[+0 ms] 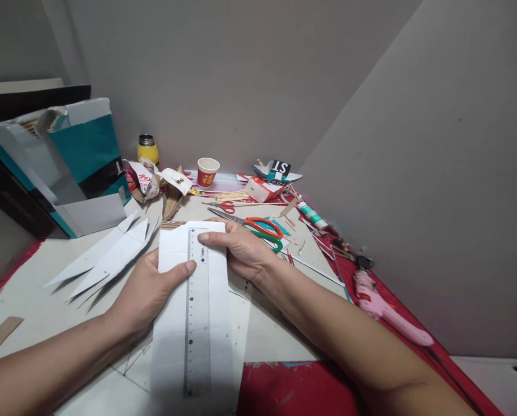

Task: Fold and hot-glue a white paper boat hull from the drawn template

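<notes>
**A:** What is under your hands?

**B:** A clear grey ruler [197,306] lying lengthwise along a long white strip [217,323] of paper, in the middle of the counter [37,300] and running to its near edge.

**A:** And your fingers?

**B:** Your right hand [243,248] lies flat, fingers together, with a fingertip on the ruler's far end. Your left hand [148,292] presses its thumb on the ruler's left side. Its other fingers meet the strip's left edge, and I cannot tell if they go under it.

**A:** Any containers?

**B:** A red paper cup [207,171] and a yellow flask [148,151] with its lid on stand by the far edge. A teal and white box [76,167] lies open at the far left corner. I cannot see what any of them hold.
</notes>
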Demonstrator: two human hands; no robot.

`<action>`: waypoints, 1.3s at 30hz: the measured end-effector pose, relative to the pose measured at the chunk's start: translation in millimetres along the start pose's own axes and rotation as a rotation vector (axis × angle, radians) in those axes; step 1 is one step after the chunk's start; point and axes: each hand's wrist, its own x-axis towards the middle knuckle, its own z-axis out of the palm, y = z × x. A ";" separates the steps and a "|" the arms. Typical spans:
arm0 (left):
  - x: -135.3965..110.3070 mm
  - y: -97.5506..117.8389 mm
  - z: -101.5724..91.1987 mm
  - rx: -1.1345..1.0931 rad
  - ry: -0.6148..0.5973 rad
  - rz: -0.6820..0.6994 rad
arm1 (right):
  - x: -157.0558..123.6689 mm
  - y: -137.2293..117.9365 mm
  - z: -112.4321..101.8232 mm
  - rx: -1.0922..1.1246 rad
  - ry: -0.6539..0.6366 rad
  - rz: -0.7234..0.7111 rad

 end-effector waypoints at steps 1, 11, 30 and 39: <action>1.0 0.4 -0.8 0.002 0.003 0.008 | -0.4 0.9 0.9 0.014 -0.023 0.013; 12.6 0.9 -8.1 -0.146 -0.148 -0.100 | 4.6 -2.0 -4.8 0.005 0.136 -0.048; 13.0 -5.0 -9.8 -0.131 -0.186 -0.171 | 7.9 5.9 -9.4 -0.004 0.062 -0.005; 12.9 -10.4 -8.8 -0.223 -0.339 -0.220 | 6.1 -3.9 -10.1 -0.034 0.042 -0.014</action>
